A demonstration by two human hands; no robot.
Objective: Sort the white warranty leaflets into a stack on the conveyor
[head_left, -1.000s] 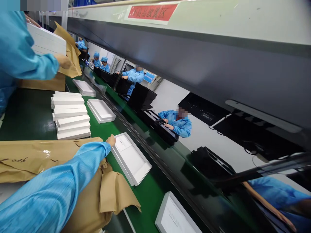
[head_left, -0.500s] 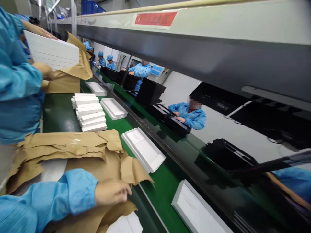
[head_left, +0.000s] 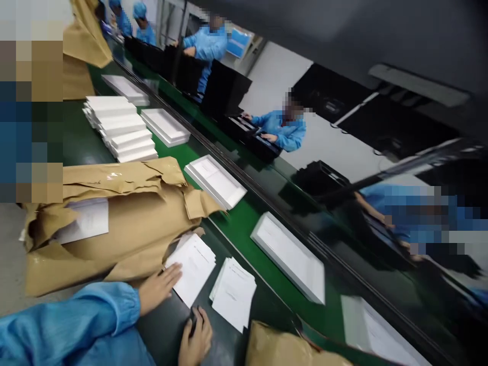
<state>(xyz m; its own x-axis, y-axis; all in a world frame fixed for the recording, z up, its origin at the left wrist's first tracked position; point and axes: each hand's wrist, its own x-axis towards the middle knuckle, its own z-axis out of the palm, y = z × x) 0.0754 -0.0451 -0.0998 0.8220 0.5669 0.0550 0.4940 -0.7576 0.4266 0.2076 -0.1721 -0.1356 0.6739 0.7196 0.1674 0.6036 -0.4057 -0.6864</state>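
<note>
across my feed the room sits at a slant: the dark green surface (head_left: 76, 133) runs off toward the upper left, with a brighter green strip (head_left: 244, 239) along it and a black rail (head_left: 231, 165) beside that. beyond, i get a plain pale wall (head_left: 272, 68) and a small blue panel (head_left: 238, 42). a grey overhead ledge (head_left: 343, 30) fills the upper right, a slim fixture (head_left: 419, 84) beneath it. grey floor (head_left: 11, 264) shows at the left edge.

Print shows, but no words can be read.
Dark lines on two paper stacks (head_left: 233, 295), near the worktop's (head_left: 229, 348) edge beside the green belt (head_left: 238, 229), are too small and blurred.
</note>
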